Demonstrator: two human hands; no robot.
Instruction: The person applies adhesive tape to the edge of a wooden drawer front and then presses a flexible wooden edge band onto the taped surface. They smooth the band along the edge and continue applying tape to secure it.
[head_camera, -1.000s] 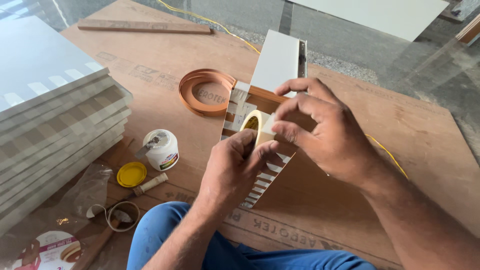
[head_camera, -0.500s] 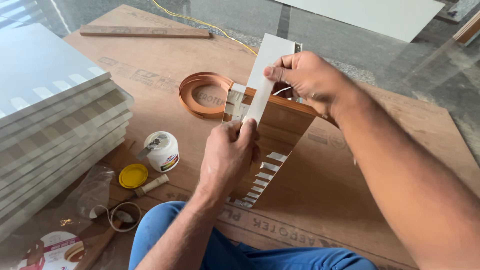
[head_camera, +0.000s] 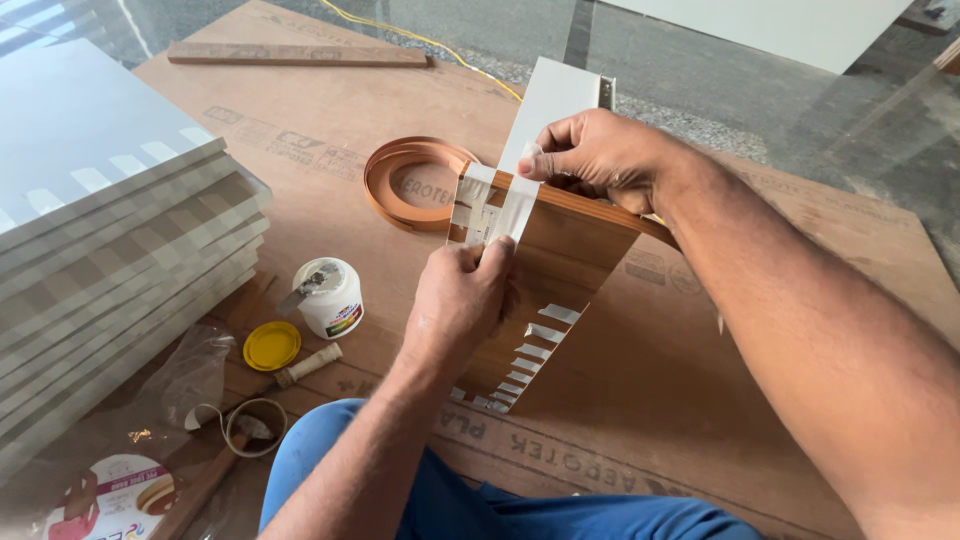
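Beside a stack of panels (head_camera: 100, 250) and an open glue tub (head_camera: 330, 298), a strip of masking tape (head_camera: 518, 205) is pinched by the left hand (head_camera: 462, 300) and pulled taut by the closed right hand (head_camera: 600, 160) over the upright wooden panel's (head_camera: 560, 270) banded edge, apparently mid-taping, so pressing down seems called for next.

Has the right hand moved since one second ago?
Yes. The right hand went up the standing wooden panel, away from the left hand.

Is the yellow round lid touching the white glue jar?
Apart. The head view shows brown board between the yellow round lid and the white glue jar.
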